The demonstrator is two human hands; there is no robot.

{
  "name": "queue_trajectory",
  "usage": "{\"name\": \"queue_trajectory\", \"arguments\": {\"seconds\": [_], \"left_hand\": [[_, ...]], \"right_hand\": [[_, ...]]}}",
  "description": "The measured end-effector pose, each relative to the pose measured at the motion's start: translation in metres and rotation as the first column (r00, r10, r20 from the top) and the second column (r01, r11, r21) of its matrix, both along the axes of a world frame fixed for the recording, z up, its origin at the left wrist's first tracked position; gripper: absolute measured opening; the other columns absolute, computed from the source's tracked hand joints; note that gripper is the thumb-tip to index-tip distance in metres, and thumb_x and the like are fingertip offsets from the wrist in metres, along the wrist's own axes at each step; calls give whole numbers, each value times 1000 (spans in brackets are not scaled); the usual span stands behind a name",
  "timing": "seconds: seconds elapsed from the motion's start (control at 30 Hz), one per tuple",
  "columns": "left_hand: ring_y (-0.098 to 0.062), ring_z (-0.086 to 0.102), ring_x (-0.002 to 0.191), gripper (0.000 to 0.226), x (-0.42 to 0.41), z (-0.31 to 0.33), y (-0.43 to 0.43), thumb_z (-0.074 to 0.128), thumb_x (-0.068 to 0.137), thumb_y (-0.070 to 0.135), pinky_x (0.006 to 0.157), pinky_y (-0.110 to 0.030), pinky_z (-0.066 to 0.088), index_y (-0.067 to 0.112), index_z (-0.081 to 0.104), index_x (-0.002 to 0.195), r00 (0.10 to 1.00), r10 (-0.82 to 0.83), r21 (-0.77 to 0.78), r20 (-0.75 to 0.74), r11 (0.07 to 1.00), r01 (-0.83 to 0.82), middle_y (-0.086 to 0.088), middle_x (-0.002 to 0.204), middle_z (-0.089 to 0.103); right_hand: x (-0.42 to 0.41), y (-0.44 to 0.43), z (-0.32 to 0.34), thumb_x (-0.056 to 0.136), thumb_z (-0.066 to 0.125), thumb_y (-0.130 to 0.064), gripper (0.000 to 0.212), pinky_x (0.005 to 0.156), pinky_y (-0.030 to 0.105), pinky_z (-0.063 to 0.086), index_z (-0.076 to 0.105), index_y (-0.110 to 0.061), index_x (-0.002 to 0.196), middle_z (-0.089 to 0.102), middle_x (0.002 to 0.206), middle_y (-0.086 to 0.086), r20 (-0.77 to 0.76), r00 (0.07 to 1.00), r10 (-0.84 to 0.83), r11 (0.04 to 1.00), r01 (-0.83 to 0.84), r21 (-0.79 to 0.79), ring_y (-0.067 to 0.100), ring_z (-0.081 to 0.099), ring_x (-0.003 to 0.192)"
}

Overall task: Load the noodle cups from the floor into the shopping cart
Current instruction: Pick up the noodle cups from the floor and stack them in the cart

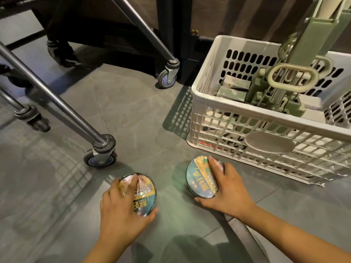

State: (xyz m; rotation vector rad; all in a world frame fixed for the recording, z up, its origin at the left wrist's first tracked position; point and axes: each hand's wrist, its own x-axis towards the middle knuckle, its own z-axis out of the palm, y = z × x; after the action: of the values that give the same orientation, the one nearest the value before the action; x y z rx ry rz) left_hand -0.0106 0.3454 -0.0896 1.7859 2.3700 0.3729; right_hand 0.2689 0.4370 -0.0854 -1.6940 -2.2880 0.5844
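From the head camera, looking down at a grey tiled floor (pixel 133 114): the left hand (pixel 121 209) lies over the left noodle cup (pixel 147 194), its fingers (pixel 132 184) spread across the foil-wrapped lid and curled over the far rim, the thumb hooked on the near edge, so the cup is gripped from above; the right hand (pixel 228 192) grips the right noodle cup (pixel 198 179) in the same way, one finger stretched over the lid and the thumb under the near rim; that cup tilts its lid toward the left; both cups are low at the floor, near each other but apart, and whether they rest on the tiles or are just off them cannot be told. The shopping cart (pixel 57 99) stands to the left, only its grey tube legs and castors showing, the nearest wheel (pixel 100 158) just beyond the left cup. A white slatted crate (pixel 266 145) sits on the floor to the right, just beyond the right cup, holding pale green plastic pieces (pixel 284 76).
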Motion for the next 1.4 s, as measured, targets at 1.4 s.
{"name": "queue_trajectory", "arguments": {"seconds": [1.4], "left_hand": [[-43,48,110,99,37,626,0,71,52,68,89,-56,45,23,46,138,984,-30,17,175,999,27,-21,136,40]], "right_hand": [[-13,-48,587,50,76,-63,106,95,18,39,31,-45,145,35,112,-5,-296,953,-65,993,34,-109,9,46,110]]}}
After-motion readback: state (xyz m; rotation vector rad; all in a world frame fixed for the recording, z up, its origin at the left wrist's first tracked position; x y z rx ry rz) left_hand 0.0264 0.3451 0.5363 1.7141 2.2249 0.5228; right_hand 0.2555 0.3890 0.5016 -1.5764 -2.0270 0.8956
